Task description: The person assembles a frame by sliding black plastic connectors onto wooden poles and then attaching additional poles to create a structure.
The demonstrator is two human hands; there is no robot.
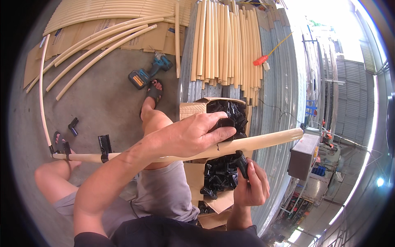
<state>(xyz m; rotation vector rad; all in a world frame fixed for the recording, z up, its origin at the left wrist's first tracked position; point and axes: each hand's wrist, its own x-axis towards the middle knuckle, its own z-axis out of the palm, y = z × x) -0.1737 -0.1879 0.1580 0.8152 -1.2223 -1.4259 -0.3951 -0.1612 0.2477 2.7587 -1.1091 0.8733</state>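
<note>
A long cream pipe (263, 140) lies across my lap, its free end to the right. My left hand (197, 133) is closed over the pipe, fingers and thumb pinching a black pipe joint piece (224, 123) at its upper side. Just below the pipe, my right hand (253, 183) grips another curved black joint piece (242, 164), its tip close to the pipe's underside. Farther left, a black joint (105, 147) sits on the pipe. At the pipe's left end, another black joint (51, 150) meets an upright cream pipe (42, 90).
Cardboard boxes of black joint pieces (222, 178) stand beside my leg. Several cream pipes (224, 45) lie on corrugated metal sheets (279, 94), near an orange socket (260, 60). A cordless drill (150, 72) and a loose black joint (73, 126) rest on the floor. Curved pipes (98, 43) lie on cardboard.
</note>
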